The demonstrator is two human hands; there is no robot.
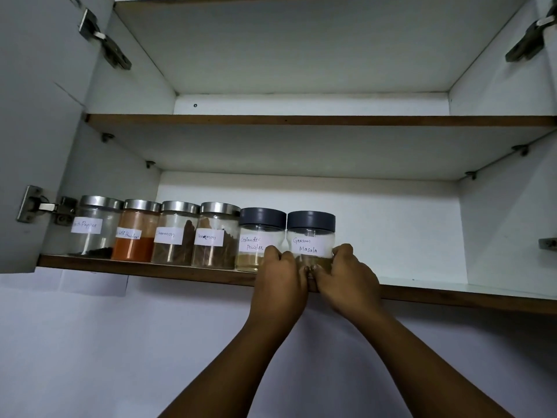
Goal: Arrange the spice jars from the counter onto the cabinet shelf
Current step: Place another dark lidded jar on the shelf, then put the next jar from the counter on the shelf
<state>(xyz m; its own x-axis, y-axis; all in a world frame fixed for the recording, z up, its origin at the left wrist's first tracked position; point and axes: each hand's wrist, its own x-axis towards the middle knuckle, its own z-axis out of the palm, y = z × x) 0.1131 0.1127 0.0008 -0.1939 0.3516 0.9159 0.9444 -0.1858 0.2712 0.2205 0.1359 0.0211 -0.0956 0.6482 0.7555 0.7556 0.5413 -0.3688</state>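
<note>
Several labelled spice jars stand in a row on the lower cabinet shelf (pixel 168 268). The rightmost one, the Garam Masala jar (pixel 310 233), has a dark grey lid and sits on the shelf touching the Coriander Powder jar (pixel 259 236). My left hand (pixel 278 282) and my right hand (pixel 346 279) grip the base of the Garam Masala jar from either side, thumbs meeting at its front. Left of these stand two Cinnamon jars (pixel 215 236) (pixel 174 233), a chilli powder jar (pixel 135 232) and a pepper jar (pixel 95 226), all with steel lids.
The shelf's right half (pixel 422 280) holds nothing. An upper shelf (pixel 301 120) spans the cabinet above. The left door (pixel 30 131) hangs open on hinges (pixel 39 206); a second door's hinge (pixel 527 40) shows at the top right. A plain wall (pixel 120 342) lies below.
</note>
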